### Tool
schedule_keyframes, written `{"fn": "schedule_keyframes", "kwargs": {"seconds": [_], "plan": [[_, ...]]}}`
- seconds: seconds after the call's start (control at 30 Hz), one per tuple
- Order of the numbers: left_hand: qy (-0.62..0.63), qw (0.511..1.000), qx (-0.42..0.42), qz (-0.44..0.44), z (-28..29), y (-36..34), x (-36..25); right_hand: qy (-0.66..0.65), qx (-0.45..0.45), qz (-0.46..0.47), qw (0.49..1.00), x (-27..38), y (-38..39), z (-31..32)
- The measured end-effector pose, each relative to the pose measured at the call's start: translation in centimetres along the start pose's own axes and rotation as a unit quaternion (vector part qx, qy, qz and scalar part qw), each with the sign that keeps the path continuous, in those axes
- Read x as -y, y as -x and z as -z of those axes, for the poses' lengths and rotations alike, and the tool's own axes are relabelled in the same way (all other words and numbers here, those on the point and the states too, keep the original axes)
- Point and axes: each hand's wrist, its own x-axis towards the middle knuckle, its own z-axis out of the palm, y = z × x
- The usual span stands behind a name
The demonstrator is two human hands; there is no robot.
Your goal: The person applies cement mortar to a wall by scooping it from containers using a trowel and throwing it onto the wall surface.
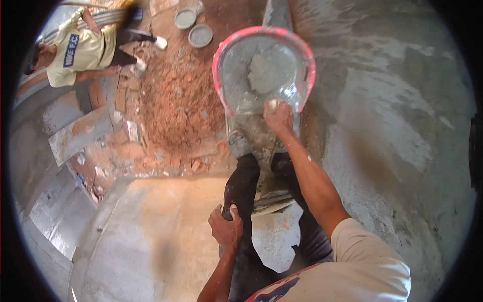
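Observation:
A round basin [218,83] with a red-pink rim holds wet grey mortar [271,73], heaped into a lump near its middle. At the basin's near edge my right hand [279,118] is closed around a pale, rounded handle end [273,104]. The rest of that tool is hidden, so its kind does not show. My left hand [225,227] lies on my left leg [241,189], thumb apart from the fingers and nothing in it. My shoe [238,143] stands just below the basin.
Reddish rubble and soil [181,105] lie left of the basin. Two small buckets [200,36] [185,18] stand beyond it. Another person [85,50] is at the upper left, near loose slabs [80,133]. A smeared grey cement surface [387,116] spans the right.

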Motion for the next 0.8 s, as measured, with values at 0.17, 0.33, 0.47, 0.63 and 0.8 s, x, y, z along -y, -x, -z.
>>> {"fn": "schedule_keyframes", "kwargs": {"seconds": [0.17, 0.33, 0.47, 0.63, 0.8], "plan": [[0.067, 0.997, -0.012, -0.034, -2.5, 0.1, 0.4, 0.021, -0.052, -0.025, 0.998, 5.1, 8.8, 14.9], [0.200, 0.962, -0.029, -0.181, -4.4, -7.3, 13.0, 0.047, -0.034, 0.040, 0.997, 10.8, 20.5, 28.0], [0.167, 0.953, 0.010, -0.253, 2.2, -8.0, 3.1, 0.147, -0.064, 0.079, 0.984, 15.1, 31.1, 46.6], [0.251, 0.893, 0.011, -0.374, 14.1, -10.9, -3.1, 0.238, -0.166, 0.248, 0.924, 21.4, 45.6, 60.7], [0.359, 0.837, -0.017, -0.414, 26.0, -8.1, -10.3, 0.069, -0.091, 0.473, 0.874, 25.2, 53.3, 69.8]]}}
